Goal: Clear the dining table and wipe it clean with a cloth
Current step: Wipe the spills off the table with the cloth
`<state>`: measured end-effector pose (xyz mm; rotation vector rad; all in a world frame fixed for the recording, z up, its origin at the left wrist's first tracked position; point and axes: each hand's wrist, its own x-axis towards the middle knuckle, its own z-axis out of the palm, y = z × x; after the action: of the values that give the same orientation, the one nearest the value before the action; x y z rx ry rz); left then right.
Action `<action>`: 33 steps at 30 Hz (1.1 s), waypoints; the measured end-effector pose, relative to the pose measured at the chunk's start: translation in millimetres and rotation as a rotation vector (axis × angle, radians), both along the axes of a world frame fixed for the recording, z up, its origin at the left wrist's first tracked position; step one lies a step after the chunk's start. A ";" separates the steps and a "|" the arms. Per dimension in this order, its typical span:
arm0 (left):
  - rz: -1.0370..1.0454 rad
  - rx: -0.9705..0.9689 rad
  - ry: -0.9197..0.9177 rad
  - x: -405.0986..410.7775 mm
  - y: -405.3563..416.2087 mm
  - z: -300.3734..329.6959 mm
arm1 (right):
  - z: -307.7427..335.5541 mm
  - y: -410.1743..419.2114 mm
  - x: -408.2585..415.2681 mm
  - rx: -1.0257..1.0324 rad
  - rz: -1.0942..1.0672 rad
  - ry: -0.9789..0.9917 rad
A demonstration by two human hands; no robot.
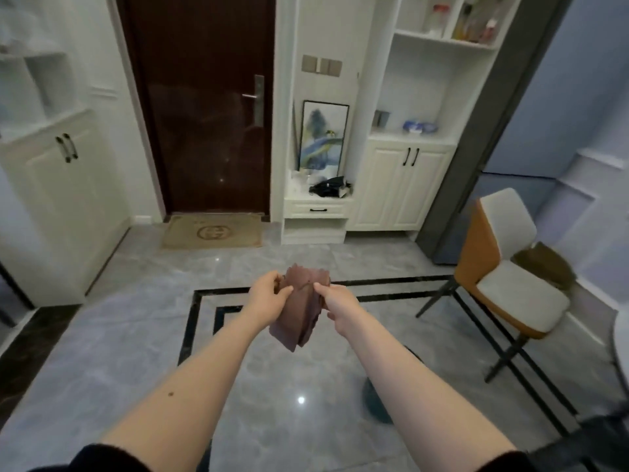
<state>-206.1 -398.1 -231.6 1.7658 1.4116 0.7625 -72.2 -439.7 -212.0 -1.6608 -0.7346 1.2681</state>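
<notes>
Head view, nearest first: two bare forearms reach forward out of dark sleeves (102, 459) over a glossy grey marble floor (136, 352) inlaid with black border lines. Between the arms a dark teal rounded object (376, 403) sits on the floor, mostly hidden by the right forearm. Both hands meet at a folded brown cloth (301, 310), held in the air above the floor. The left hand (267, 296) pinches the cloth's upper left edge, thumb and fingers curled onto it; the right hand (335, 303) pinches its right side, thumb pressed on the front face. The cloth's lower part hangs down in layered folds.

To the right stands a chair (510, 274) with an orange shell, pale cushions and black legs, and a brown thing lies behind its seat. At the far right edge a white curved rim shows, too cropped to identify.

Farther off, a tan doormat (212, 231) carrying a round interlocked emblem, its lettering unreadable, lies before a dark red door (200, 103) with a metal handle. White cabinets (398, 185) flank the door; a framed blue-green picture (323, 134) leans in a niche above a small drawer, with a black object beside it. Blurred bottles (476, 23) fill the top shelves; their labels cannot be read.
</notes>
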 end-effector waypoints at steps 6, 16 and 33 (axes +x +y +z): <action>-0.035 -0.066 -0.026 104.5 141.7 -18.7 | -9.4 129.3 99.8 -0.118 0.017 -0.027; -0.135 -0.048 -0.068 243.1 382.6 -3.5 | 3.4 350.2 223.7 -0.117 -0.017 -0.139; -0.455 -0.098 -0.179 574.7 744.5 8.9 | 15.8 686.0 527.2 0.011 -0.512 -0.241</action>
<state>368.6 346.4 -222.7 1.7997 0.8669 0.5769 455.0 246.4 -196.2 -1.8583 -0.4103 0.7115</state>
